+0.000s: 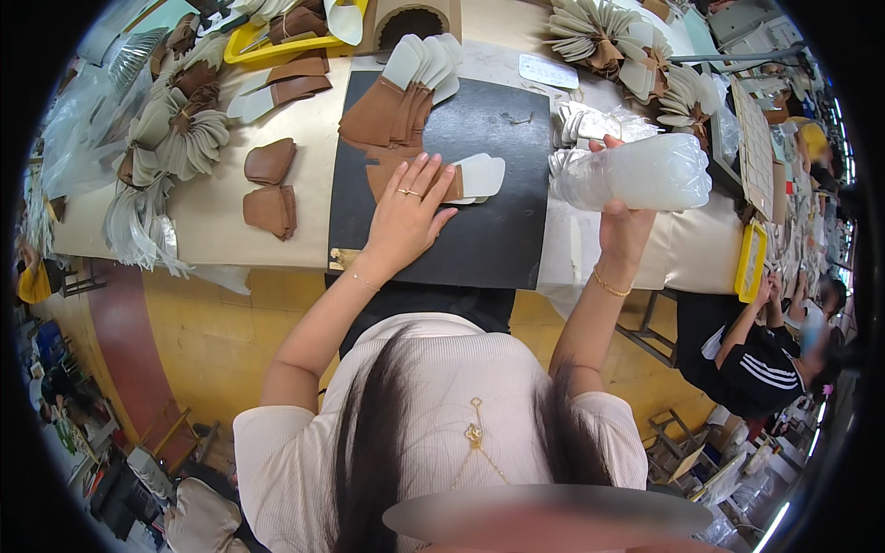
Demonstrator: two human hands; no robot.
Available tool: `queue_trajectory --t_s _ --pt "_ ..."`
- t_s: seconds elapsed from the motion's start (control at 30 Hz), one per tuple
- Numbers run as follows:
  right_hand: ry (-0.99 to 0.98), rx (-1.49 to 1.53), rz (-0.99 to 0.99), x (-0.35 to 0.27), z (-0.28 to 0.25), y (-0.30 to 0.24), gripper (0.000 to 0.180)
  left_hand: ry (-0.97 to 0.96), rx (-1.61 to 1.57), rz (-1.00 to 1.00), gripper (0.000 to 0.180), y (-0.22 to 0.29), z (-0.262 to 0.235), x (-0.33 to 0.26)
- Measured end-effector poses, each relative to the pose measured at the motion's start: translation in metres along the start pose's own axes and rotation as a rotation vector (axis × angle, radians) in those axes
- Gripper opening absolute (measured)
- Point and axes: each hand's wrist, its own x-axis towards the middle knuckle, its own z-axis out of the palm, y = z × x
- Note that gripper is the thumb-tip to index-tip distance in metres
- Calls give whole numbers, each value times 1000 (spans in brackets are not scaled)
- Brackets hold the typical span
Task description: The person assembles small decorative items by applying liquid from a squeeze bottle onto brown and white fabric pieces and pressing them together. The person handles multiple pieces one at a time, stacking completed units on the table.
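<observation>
Mat [498, 244] | left grip [408, 212] flat on brown pieces [379, 176] | right grip [626, 226] holding bottle [656, 173] | card [548, 71] illegible

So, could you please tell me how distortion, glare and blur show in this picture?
In the head view, the left hand and fanned brown pieces look fairly sharp; the surroundings warp toward the black rim; the plastic bottle in the right hand catches bright highlights; a light tube glares lower right; a patch at the bottom is heavily blurred.

1 head-worn fisheye view looks down past a ribbed pale-pink top [442, 369], near the bare left hand [407, 210], bare right hand [629, 227] and long beige-covered table [207, 230].
</observation>
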Motion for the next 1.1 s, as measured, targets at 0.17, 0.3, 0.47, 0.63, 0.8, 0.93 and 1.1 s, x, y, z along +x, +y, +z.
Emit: queue_trajectory --t_s 0.17,0.3,0.47,0.63,0.8,0.93,1.1 --pt "0 -116 -91 23 13 9 89 264 -176 82 58 22 -9 3" --pt "124 -477 -227 113 33 5 68 47 -501 466 64 80 6 30" --pt "271 -369 -500 236 52 36 81 -97 -586 494 76 123 31 74" --pt "397 -697 -377 264 33 41 89 -220 -737 548 84 143 -5 59" --pt "328 -706 -409 267 35 29 89 -411 -908 1011 76 171 -46 28" --pt "329 -709 -389 268 42 30 89 -307 -674 898 77 140 -26 82" --pt "346 -747 -363 265 44 36 92 -134 -411 710 86 118 -3 105"
